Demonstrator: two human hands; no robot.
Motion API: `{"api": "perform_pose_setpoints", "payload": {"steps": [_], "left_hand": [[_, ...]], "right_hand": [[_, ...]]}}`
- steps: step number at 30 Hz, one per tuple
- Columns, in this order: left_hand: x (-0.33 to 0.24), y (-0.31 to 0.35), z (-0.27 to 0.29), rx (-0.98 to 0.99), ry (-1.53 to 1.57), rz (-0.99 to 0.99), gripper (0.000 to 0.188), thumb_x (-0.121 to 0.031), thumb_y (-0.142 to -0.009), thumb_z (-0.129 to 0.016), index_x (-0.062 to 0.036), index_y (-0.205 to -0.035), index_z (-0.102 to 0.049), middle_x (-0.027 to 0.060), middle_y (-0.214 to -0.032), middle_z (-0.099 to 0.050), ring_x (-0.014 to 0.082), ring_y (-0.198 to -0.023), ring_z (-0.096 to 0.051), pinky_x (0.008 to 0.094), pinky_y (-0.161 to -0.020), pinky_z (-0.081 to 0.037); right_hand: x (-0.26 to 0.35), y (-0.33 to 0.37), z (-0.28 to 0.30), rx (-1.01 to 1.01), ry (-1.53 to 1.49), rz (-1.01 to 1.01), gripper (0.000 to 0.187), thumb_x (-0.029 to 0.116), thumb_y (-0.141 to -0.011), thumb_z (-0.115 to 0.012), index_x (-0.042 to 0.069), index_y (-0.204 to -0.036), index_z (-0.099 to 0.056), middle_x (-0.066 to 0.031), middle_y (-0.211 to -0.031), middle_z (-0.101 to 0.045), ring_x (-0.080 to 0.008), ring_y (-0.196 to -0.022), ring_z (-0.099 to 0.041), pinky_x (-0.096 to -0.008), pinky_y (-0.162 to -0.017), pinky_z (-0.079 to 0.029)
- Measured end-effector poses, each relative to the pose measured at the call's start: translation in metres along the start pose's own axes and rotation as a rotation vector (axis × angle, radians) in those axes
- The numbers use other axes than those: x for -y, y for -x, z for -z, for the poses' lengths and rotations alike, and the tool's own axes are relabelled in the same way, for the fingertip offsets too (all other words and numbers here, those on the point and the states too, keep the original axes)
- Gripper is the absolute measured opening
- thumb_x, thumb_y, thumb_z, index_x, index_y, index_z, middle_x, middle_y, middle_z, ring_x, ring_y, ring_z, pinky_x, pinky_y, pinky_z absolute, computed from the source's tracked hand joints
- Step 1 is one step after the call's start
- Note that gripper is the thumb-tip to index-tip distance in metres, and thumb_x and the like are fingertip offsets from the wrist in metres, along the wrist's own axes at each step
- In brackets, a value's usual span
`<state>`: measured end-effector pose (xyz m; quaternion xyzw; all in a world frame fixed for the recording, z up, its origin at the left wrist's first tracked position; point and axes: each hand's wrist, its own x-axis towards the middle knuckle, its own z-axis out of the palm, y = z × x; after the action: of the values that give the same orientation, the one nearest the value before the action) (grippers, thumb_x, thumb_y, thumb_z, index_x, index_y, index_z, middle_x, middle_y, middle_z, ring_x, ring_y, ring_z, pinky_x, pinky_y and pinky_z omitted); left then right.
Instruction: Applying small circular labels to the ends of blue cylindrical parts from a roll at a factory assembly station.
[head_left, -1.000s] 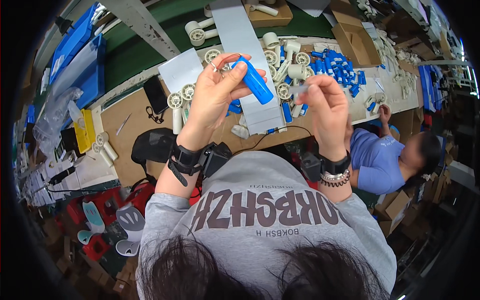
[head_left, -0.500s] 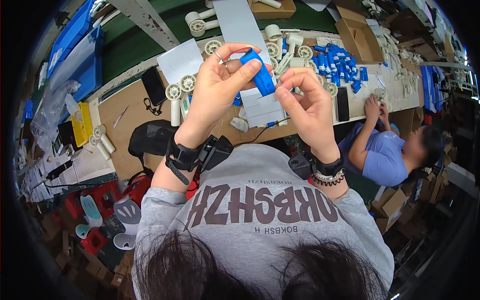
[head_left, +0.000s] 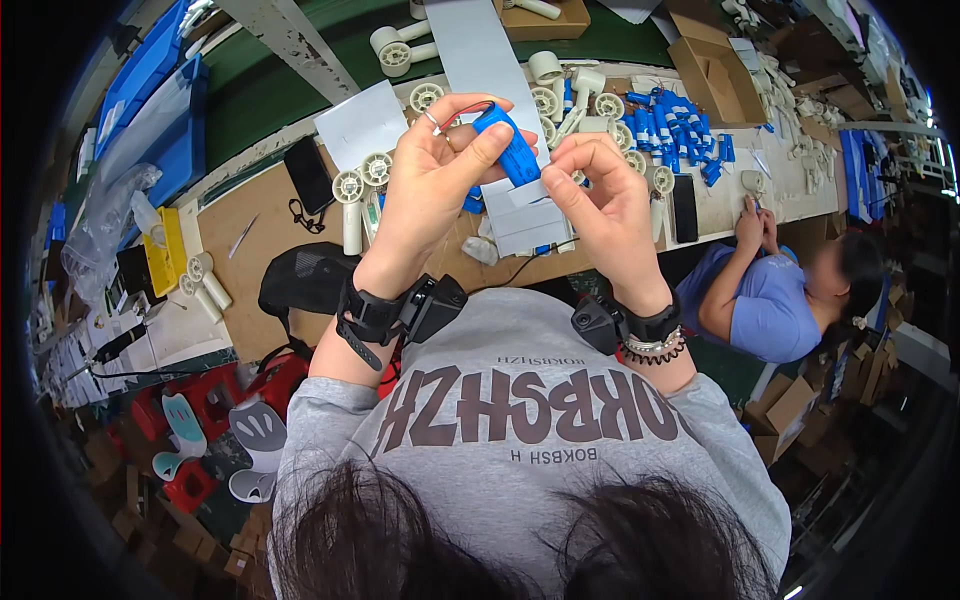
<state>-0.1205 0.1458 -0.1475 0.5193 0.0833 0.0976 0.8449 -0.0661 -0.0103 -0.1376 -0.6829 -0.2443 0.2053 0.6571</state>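
Observation:
My left hand [head_left: 432, 170] pinches a blue cylindrical battery [head_left: 508, 150] between thumb and fingers, holding it tilted above the bench. Thin red and black wires [head_left: 455, 116] run from its upper end over my fingers. Close to the battery's lower end, the thumb and forefinger of my right hand [head_left: 605, 195] are pressed together; whatever they pinch is too small to make out. A pale strip [head_left: 527, 193] shows just below the battery, and I cannot tell whether it is attached. Beneath my hands lies a white sheet [head_left: 525, 228].
Blue batteries [head_left: 675, 130] are heaped right of my hands, among cream fan housings [head_left: 545, 68]. A black phone [head_left: 685, 208] lies nearby, another phone [head_left: 306, 172] at left. An open cardboard box [head_left: 712, 80] stands farther back. A co-worker in blue [head_left: 765, 300] sits at right.
The battery and both my hands have shifted slightly left and down. A pale strip now shows by the battery's lower end. The co-worker's hands have moved a little.

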Motion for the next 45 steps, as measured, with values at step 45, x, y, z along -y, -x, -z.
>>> {"api": "perform_pose_setpoints", "payload": {"steps": [45], "left_hand": [[-0.004,0.019,-0.033,-0.177,0.171,-0.243,0.025,-0.01,-0.087,-0.055,-0.0023,-0.109,-0.045,0.017,-0.099,-0.06,0.0211,-0.093,-0.059,0.0314,-0.078,-0.05]], "right_hand": [[-0.021,-0.004,-0.004,-0.342,0.563,0.773,0.026,0.011,-0.066,-0.074,0.009,-0.091,-0.064,-0.0083,-0.098,-0.058,-0.0237,-0.093,-0.053,-0.0442,-0.09,-0.037]]}}
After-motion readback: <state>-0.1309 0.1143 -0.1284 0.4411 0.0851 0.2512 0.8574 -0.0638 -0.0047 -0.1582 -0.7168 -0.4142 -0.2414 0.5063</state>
